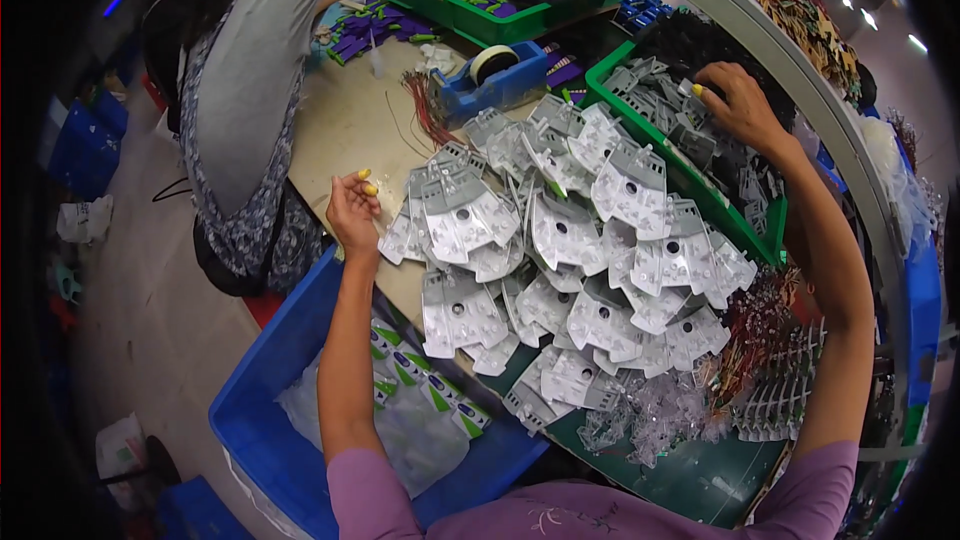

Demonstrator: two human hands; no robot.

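My right hand (737, 100) reaches into a green tray (700, 190) at the upper right that holds several grey plastic parts (668, 112); its fingers rest on those parts, grip unclear. My left hand (353, 208) hovers at the left edge of the table with fingers loosely curled and yellow tips on two fingers; nothing shows in it. Beside it a big heap of grey-white moulded plastic panels (560, 250) covers the table.
A blue crate (270, 390) with bagged green-and-white parts stands below the table at the left. A blue tape dispenser (495, 75), red wires (425, 105), clear small parts (665, 410) and another green tray (510, 0) lie around. A person in grey (250, 90) works opposite.
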